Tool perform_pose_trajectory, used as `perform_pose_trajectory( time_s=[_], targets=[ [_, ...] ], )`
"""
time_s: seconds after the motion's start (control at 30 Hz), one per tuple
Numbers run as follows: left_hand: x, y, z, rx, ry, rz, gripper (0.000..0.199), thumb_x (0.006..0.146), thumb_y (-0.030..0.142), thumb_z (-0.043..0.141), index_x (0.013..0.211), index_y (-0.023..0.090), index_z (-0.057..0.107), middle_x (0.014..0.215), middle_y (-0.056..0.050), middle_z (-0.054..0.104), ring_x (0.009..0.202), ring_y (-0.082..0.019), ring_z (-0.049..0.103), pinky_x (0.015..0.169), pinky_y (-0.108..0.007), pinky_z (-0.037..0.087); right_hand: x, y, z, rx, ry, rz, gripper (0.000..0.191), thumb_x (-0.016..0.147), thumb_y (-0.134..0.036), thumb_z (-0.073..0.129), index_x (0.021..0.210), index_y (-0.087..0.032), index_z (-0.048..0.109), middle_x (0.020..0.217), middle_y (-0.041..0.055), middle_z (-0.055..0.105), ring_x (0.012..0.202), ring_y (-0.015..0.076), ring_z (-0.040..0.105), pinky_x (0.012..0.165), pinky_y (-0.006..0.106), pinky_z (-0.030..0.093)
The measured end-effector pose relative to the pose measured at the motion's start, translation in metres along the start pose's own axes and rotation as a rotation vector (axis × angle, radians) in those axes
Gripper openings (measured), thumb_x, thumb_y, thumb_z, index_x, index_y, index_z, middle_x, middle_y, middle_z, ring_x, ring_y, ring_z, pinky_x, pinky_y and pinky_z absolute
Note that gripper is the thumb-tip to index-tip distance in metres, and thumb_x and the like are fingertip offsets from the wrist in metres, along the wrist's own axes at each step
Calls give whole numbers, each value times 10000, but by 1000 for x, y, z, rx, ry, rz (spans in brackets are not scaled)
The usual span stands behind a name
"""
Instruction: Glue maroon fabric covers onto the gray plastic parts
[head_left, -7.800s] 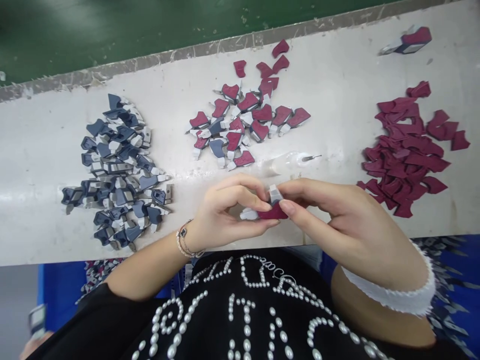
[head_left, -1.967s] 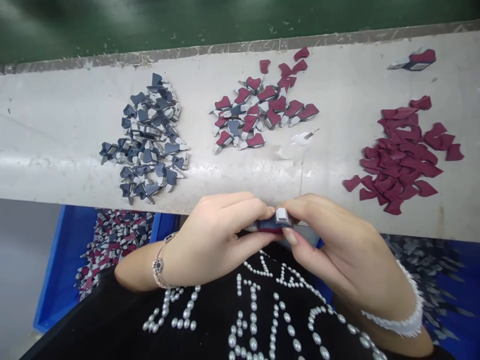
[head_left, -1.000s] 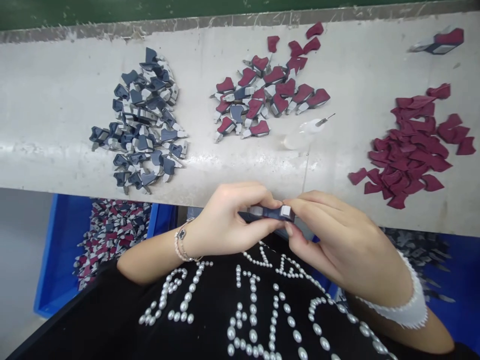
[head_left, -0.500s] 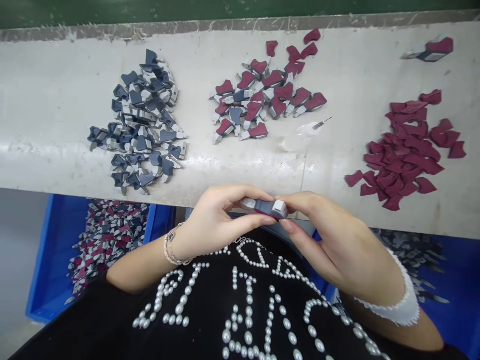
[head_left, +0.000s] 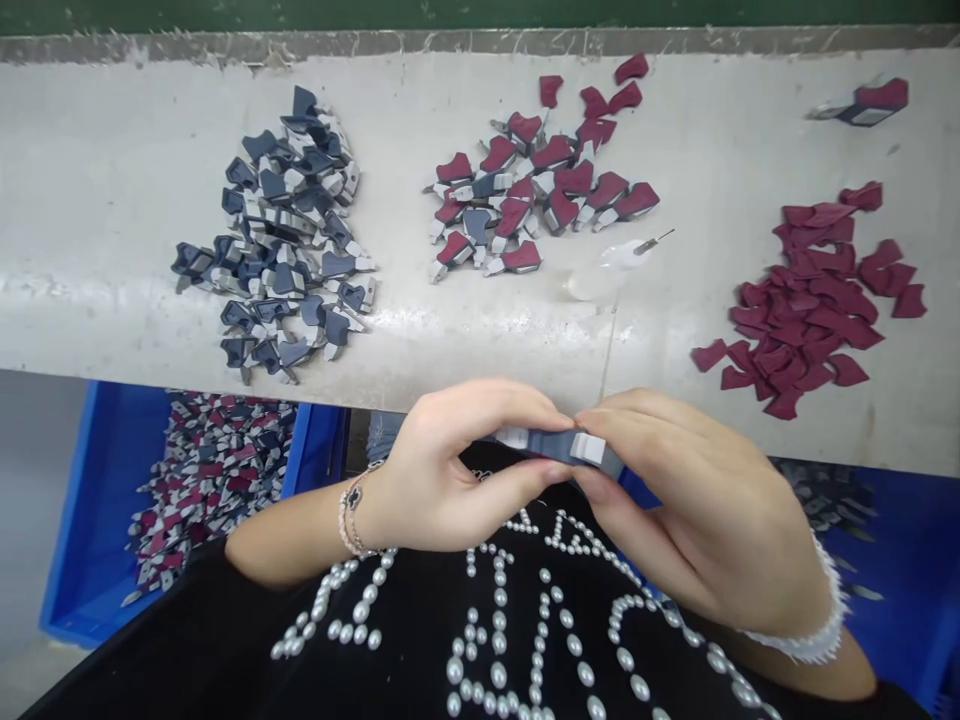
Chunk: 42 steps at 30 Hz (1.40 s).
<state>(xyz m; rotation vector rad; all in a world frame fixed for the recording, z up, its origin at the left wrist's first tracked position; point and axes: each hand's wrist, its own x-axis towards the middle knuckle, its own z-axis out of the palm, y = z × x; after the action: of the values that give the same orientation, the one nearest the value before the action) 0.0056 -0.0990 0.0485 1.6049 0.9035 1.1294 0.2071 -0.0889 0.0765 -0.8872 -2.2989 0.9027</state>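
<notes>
My left hand [head_left: 457, 470] and my right hand [head_left: 697, 500] meet just below the bench's near edge. Between their fingertips they pinch a navy and white plastic piece [head_left: 559, 445], one end in each hand. A white tab sits near the right fingers. Its underside is hidden. On the bench lie a heap of navy and grey pieces [head_left: 281, 245], a looser heap of maroon-topped pieces [head_left: 525, 190], and a pile of loose maroon pads [head_left: 806, 310]. My hands touch none of these.
A small translucent bottle with a metal needle tip [head_left: 611, 270] lies on the white bench [head_left: 112, 200]. A single finished-looking piece [head_left: 862, 105] sits far right. Below the bench stand blue crates [head_left: 97, 540] [head_left: 900, 560] holding many similar pieces.
The held piece has turned, its navy face now up and its maroon edge out of sight. My hands have spread slightly apart, and the view has shifted little.
</notes>
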Motion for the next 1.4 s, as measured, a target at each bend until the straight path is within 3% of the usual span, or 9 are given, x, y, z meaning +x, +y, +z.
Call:
perform_pose_trajectory(
  time_s=[0.2,0.37,0.5,0.63,0.77,0.93,1.07,1.23,1.4],
  targets=[
    [-1,-1,11,-105,108,-45,196,839,148,746,1031,133,712,957,-96,766,869,-181,736,793,-292,629,1,-1,2,-71,82,31,152,937,-58,544,948,-209,532,829,46,642,754,194,590,647,328,496],
    [3,-4,8,-198,104,-174,214,838,178,772,1046,173,724,1000,-65,781,909,-175,753,820,-270,638,1,0,-1,-137,74,98,74,1012,-153,495,1053,-199,537,816,18,633,708,153,600,629,275,504],
    [6,-3,3,-223,77,-227,231,845,198,771,1071,182,725,1045,-65,784,937,-172,763,791,-228,646,1,-1,-4,-57,78,202,138,1016,-159,503,1139,-205,546,937,26,679,825,137,682,693,215,531],
    [6,0,1,-177,68,-177,242,849,165,755,1088,168,717,1073,-88,779,978,-187,757,835,-247,645,2,-3,-3,38,43,229,273,1027,-153,477,1287,-223,520,1101,27,702,989,114,697,830,165,528],
    [5,1,1,-81,58,-107,244,857,168,737,1099,172,706,1045,-92,775,942,-194,751,852,-302,641,0,-6,-5,-28,44,248,260,1015,-155,507,1262,-225,544,1102,10,709,976,96,688,862,140,512],
    [7,0,0,57,32,24,246,843,164,741,1082,147,691,1014,-101,780,913,-173,750,837,-274,632,-5,-9,-11,-132,5,235,243,1005,-167,528,1244,-204,553,1106,14,713,978,107,686,880,139,509],
    [8,-1,1,102,34,62,240,825,162,735,1058,135,684,983,-98,777,872,-164,752,822,-262,631,-6,-11,-11,-171,-4,206,275,1004,-163,517,1278,-191,536,1117,36,715,973,143,701,894,185,532],
    [5,-3,6,104,108,94,265,787,144,732,1047,124,687,948,-96,767,848,-162,739,811,-259,633,-2,-13,-6,-197,42,174,216,979,-156,530,1190,-191,560,985,53,728,865,196,716,781,274,580],
    [0,-6,14,86,163,89,270,808,162,713,1076,169,692,967,-80,766,839,-166,731,784,-284,643,2,-14,-3,-166,36,144,275,964,-112,523,1219,-214,541,973,51,725,910,225,693,799,336,576]
  ],
)
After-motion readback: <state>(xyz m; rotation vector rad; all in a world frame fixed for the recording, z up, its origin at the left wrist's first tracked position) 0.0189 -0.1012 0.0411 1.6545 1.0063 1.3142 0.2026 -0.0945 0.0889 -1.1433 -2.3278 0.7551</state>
